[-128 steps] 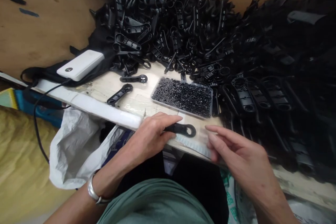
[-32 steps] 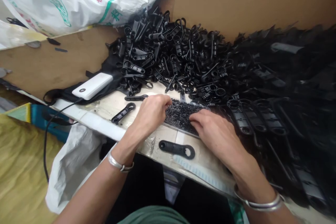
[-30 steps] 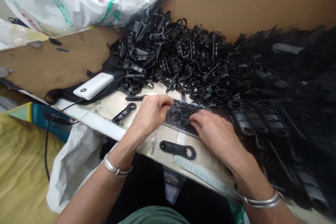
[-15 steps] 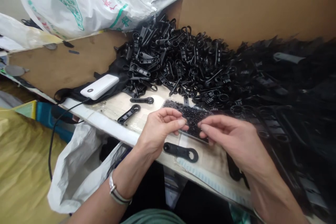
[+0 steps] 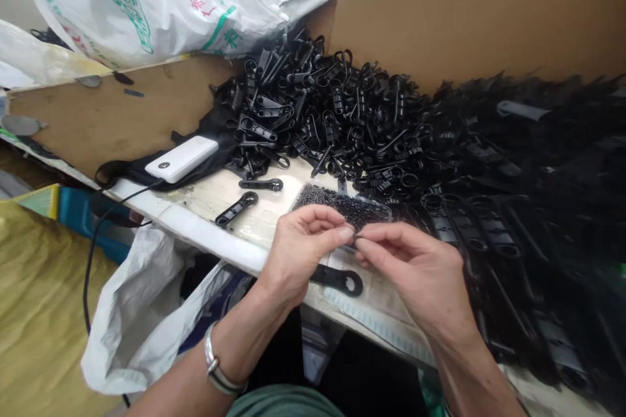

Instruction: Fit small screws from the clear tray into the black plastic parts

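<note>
My left hand (image 5: 306, 244) and my right hand (image 5: 408, 260) meet fingertip to fingertip over the table's front edge. Each is closed in a pinch; whatever sits between the fingertips is too small to make out. Just behind them lies a shallow clear tray (image 5: 390, 214) filled with tiny black pieces (image 5: 337, 201). Below my fingers a black plastic arm with a ring end (image 5: 342, 280) rests flat on the table, its left end hidden by my left hand. Two similar black arms, one angled (image 5: 237, 209) and one level (image 5: 261, 184), lie to the left.
A big heap of black plastic parts (image 5: 337, 104) fills the back, with more parts (image 5: 528, 221) at right. Cardboard walls (image 5: 464, 13) stand behind. A white power bank (image 5: 182, 159) with a cable lies at left. A white sack (image 5: 132, 319) hangs below the table edge.
My right hand has moved left, so its fingertips now meet those of my left hand. The view has shifted slightly. The parts on the table look unmoved.
</note>
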The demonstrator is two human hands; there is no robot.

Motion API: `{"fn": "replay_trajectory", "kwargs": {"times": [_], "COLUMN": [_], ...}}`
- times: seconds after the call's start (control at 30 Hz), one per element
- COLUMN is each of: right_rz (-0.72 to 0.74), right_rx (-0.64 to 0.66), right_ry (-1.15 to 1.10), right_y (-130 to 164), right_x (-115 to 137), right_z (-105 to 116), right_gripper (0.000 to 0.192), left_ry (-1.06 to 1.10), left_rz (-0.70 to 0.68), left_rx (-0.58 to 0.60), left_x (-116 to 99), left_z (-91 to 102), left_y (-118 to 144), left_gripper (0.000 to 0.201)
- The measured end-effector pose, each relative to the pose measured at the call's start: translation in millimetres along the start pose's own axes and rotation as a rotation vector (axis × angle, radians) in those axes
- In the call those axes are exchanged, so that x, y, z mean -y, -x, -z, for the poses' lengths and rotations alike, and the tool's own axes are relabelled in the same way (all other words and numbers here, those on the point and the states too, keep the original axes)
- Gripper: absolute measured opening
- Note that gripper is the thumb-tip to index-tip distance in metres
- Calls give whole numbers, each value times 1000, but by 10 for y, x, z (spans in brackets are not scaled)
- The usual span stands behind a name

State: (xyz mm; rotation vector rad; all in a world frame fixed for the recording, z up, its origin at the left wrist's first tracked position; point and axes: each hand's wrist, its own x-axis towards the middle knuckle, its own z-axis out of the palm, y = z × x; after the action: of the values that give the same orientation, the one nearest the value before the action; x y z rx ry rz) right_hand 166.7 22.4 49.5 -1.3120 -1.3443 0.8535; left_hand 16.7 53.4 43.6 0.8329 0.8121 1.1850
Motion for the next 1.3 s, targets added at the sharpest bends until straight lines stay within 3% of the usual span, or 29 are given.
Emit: {"fn": "replay_trajectory", "kwargs": {"times": [0.37, 0.63, 0.87, 1.13, 1.3], "right_rz": [198, 184, 12, 106, 291], "right_rx": [-13, -8, -135, -82, -70], "right_ry": [216, 185, 215, 282, 511], "right_y": [54, 49, 121, 144, 117], "right_x": [39, -39, 8, 62, 42], "right_z": [-31, -8, -46, -21, -4], "right_gripper": [5, 5, 5, 5, 8], "left_ry": [-44, -23, -4, -61, -109], "left_rz": [-37, -21, -19, -56, -104], "left_rx": [-40, -47, -63, -52, -18], "left_x": [35, 77, 87, 121, 117], "left_z": [-20, -37, -86, -98, -50], "left_y": [74, 103, 115, 110, 99], "left_gripper": [13, 15, 14, 15, 14]}}
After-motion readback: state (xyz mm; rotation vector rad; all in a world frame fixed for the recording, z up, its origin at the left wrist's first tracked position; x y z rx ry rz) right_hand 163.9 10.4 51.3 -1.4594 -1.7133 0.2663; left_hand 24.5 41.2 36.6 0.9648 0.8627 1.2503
